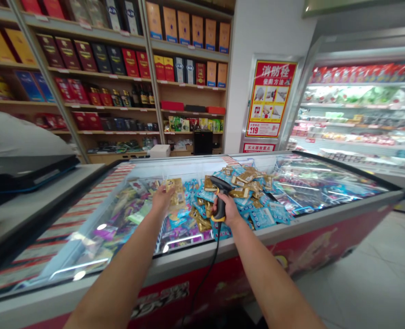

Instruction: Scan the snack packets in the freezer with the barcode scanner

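My right hand (228, 208) is wrapped around the grip of a black and yellow barcode scanner (220, 208), whose head points away from me, over the packets. A dark cable hangs from its grip down the freezer's front. Further left, my left hand (162, 198) pinches the edge of a gold packet (178, 194) above the glass lid. Beside and beyond the scanner spreads a heap of small gold packets (247, 176) and blue packets (262, 217) on the freezer top. Some packets lie partly hidden under others and behind my right hand.
The chest freezer (257, 237) has a glass top, with colourful goods visible beneath it. Shelves of boxed bottles (108, 59) line the wall behind. At right stands a lit open refrigerator (360, 119). A dark machine with a pale cover (24, 137) sits at left.
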Demonstrator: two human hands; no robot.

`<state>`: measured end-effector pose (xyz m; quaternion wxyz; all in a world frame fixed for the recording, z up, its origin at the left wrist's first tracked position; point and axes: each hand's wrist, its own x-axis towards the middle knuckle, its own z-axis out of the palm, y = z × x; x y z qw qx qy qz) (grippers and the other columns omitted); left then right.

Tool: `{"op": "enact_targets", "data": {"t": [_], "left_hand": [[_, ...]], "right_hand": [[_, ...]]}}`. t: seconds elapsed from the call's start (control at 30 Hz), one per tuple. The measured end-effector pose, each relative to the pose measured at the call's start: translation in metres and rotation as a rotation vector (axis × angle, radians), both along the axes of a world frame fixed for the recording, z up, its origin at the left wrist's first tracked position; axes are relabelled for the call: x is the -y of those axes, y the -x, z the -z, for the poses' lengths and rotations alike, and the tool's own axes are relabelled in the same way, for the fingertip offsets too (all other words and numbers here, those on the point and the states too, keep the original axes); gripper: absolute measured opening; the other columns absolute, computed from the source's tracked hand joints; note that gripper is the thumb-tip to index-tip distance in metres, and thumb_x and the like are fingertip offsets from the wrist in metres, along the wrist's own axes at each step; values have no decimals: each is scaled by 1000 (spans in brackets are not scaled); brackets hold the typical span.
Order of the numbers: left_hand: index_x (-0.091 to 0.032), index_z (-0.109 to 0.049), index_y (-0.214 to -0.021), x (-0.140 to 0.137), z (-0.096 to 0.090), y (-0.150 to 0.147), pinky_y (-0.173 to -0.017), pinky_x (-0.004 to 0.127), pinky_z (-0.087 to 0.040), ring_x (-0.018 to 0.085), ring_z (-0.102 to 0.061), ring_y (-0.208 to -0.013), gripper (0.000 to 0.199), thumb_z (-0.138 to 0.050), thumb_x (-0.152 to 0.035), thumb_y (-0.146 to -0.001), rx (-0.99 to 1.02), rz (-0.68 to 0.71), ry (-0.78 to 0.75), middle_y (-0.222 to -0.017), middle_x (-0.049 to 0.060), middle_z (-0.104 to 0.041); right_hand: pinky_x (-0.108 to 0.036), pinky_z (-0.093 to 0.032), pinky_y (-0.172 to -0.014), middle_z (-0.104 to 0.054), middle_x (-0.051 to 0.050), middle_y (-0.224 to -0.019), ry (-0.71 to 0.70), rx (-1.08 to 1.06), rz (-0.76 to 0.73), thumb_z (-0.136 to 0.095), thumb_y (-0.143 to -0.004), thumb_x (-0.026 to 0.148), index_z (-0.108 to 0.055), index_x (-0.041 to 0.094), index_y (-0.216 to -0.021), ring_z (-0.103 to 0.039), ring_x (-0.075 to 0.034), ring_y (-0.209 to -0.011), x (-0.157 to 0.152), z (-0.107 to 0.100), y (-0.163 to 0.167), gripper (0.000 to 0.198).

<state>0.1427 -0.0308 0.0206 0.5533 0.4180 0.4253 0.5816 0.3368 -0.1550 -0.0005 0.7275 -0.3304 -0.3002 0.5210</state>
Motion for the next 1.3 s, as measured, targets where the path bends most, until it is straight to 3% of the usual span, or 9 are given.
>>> {"op": "enact_targets", "data": {"t": [0.07, 0.23, 0.47, 0.6, 0.83, 1.3], "left_hand": [[-19, -54, -76, -5, -6, -24, -56, 26, -47, 13, -57, -50, 9, -61, -16, -71, 315, -97, 97, -59, -4, -57], [-20, -53, -81, -8, -8, -71, -67, 24, -51, 10, -61, -61, 12, -53, -9, -77, 506, -100, 75, -67, -4, -60], [-24, -55, -99, -8, 6, -66, -86, 30, -48, 10, -65, -83, 31, -56, -2, -77, 821, 15, -98, -89, -2, -68], [-24, -55, -103, -2, 4, -61, -87, 30, -49, 12, -65, -89, 41, -55, 4, -73, 851, 120, -113, -96, 0, -67], [-27, -55, -101, 16, 3, -76, -85, 30, -50, 13, -65, -88, 44, -64, 0, -68, 833, 306, -187, -89, -3, -67], [-25, -51, -98, 26, 2, -80, -81, 25, -48, 10, -63, -83, 45, -71, -4, -64, 757, 341, -190, -89, -3, -65]], "right_hand": [[-26, -45, -45, -53, 4, -46, 3, 1, -4, -67, -66, 39, -56, 16, -73, -49, -12, -38, -2, 2, -1, 26], [-26, -44, -44, -57, 3, -50, -15, -19, 12, -67, -66, 37, -57, 17, -82, -52, -13, -40, -5, 6, -2, 28], [-27, -46, -46, -56, 3, -49, 0, -6, 15, -66, -68, 37, -58, 16, -81, -50, -12, -39, -4, 5, 1, 26], [-26, -45, -46, -57, 3, -51, -5, 15, 22, -67, -67, 37, -57, 16, -78, -49, -11, -39, 0, 2, 3, 25], [-25, -43, -46, -55, 2, -48, 5, 51, 1, -66, -68, 38, -57, 16, -71, -49, -11, -40, 4, 1, 3, 24], [-25, -45, -50, -54, 2, -49, -55, 115, -5, -62, -73, 38, -59, 16, -66, -47, -10, -40, 4, 5, 1, 24]]}}
